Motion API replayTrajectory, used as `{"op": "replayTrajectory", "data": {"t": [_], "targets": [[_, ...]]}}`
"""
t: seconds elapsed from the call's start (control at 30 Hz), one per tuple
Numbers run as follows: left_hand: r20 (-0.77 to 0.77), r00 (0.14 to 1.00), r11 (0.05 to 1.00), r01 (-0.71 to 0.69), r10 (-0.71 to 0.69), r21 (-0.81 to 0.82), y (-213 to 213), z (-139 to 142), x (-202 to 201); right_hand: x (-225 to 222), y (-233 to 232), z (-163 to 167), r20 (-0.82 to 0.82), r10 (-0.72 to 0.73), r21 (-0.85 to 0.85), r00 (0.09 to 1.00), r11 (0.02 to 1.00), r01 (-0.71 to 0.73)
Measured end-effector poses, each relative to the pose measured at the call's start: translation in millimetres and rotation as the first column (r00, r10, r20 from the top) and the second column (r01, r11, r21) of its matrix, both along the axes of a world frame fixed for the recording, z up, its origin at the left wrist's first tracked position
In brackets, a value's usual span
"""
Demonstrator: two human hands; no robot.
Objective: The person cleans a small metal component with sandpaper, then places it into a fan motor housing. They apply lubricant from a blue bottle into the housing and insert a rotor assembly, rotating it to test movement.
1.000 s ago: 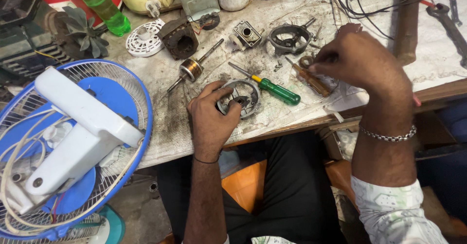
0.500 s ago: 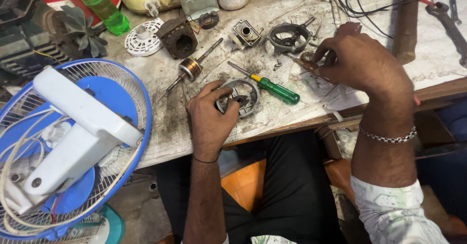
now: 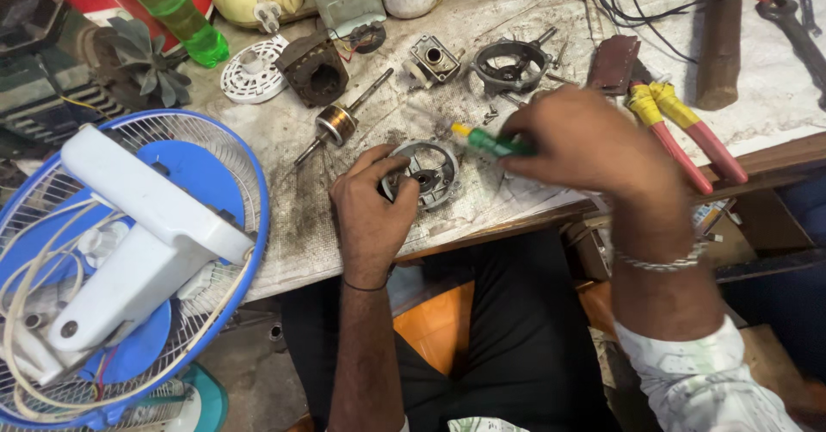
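Note:
My left hand [image 3: 372,212] rests on the worktable and grips a round metal motor housing [image 3: 428,172] by its left rim. My right hand [image 3: 578,144] is closed around a green-handled screwdriver [image 3: 486,139], which it holds just right of the housing with the yellow end pointing left. The hand looks blurred from motion. A motor rotor on its shaft [image 3: 337,124] lies beyond my left hand. A second metal housing ring [image 3: 511,62] lies farther back.
A blue fan guard with a white fan body [image 3: 129,251] lies at the left. Red and yellow pliers [image 3: 684,135], a brown stator block [image 3: 311,69], a white plastic disc [image 3: 251,77], a green bottle [image 3: 176,10], cables and a wrench [image 3: 796,27] crowd the table [image 3: 310,225].
My right hand has come back from the far side of the table and picked up the green screwdriver, now held beside the housing. The pliers it covered are visible.

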State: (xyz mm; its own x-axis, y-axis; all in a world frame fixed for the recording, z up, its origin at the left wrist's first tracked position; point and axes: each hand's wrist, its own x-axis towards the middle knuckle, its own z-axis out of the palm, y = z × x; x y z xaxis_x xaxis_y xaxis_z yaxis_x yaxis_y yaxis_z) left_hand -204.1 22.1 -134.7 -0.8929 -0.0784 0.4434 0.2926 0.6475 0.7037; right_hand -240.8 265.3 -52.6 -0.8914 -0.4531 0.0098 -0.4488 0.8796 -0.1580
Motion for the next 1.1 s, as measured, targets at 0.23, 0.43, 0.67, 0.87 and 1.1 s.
{"op": "replayTrajectory", "data": {"t": [0.23, 0.43, 0.67, 0.87, 1.1], "targets": [[0.031, 0.999, 0.998, -0.033, 0.035, -0.055, 1.1, -2.6, 0.8, 12.6, 82.0, 19.5, -0.157, -0.162, -0.084, 0.974, 0.985, 0.151], [0.037, 0.999, 0.998, -0.026, 0.028, -0.051, 0.0, -2.0, -0.5, 11.0, 82.2, 21.4, -0.062, -0.178, 0.049, 0.982, 0.982, 0.181], [-0.011, 1.0, 0.999, -0.001, 0.001, -0.038, 1.2, 0.2, 3.4, 9.0, 40.1, 12.0, 0.048, -0.104, 0.09, 0.993, 0.991, 0.099], [-0.031, 0.999, 0.999, 0.034, -0.035, -0.012, 1.3, 1.2, 5.3, 12.5, 14.6, 16.9, 0.123, -0.256, 0.191, 0.959, 0.954, 0.23], [-0.028, 0.999, 0.999, 0.037, -0.037, -0.02, 1.9, 1.1, 6.0, 1.1, 15.6, 1.6, 0.093, -0.168, 0.047, 0.981, 0.985, 0.164]]}}
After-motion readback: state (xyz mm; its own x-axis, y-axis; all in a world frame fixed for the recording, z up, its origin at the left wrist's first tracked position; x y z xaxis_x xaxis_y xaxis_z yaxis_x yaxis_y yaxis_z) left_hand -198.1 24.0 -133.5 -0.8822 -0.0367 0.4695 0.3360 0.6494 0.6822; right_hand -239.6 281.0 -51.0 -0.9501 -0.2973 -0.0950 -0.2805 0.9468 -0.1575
